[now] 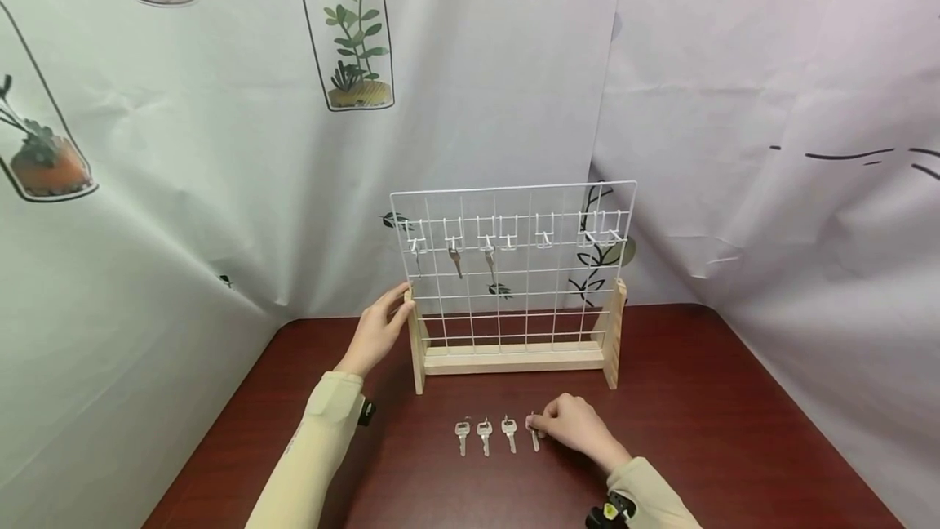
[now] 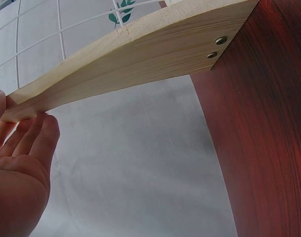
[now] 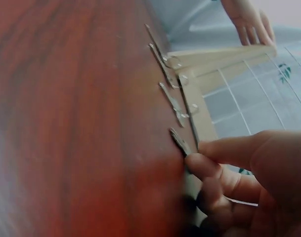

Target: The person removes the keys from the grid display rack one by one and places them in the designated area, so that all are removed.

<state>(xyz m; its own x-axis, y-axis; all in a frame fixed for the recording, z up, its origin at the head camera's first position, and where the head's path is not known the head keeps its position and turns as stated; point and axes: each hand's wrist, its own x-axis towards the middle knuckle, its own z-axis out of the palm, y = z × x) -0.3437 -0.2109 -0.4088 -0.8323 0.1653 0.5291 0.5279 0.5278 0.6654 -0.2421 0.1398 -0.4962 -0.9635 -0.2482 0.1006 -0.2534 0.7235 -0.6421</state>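
Observation:
My left hand point(image 1: 379, 331) holds the top of the left wooden upright point(image 2: 115, 61) of a white wire grid rack point(image 1: 514, 362), thumb on one face and fingers on the other. Low on the right, my right hand point(image 1: 578, 424) pinches a silver key point(image 3: 179, 140) by its head, close to the table. To its left, three more keys lie in a row: a near one point(image 1: 510, 436), a middle one point(image 1: 485, 437) and a far one point(image 1: 462, 437). They have small rings, seen in the right wrist view.
Several white hooks line the upper grid, including one bare hook point(image 1: 544, 240). Keys hang at the left: one key point(image 1: 456, 261), another key point(image 1: 490, 264) and a thin, edge-on key point(image 1: 418, 258). The rack stands on a dark red table point(image 1: 705, 431) before a printed curtain point(image 1: 499, 104).

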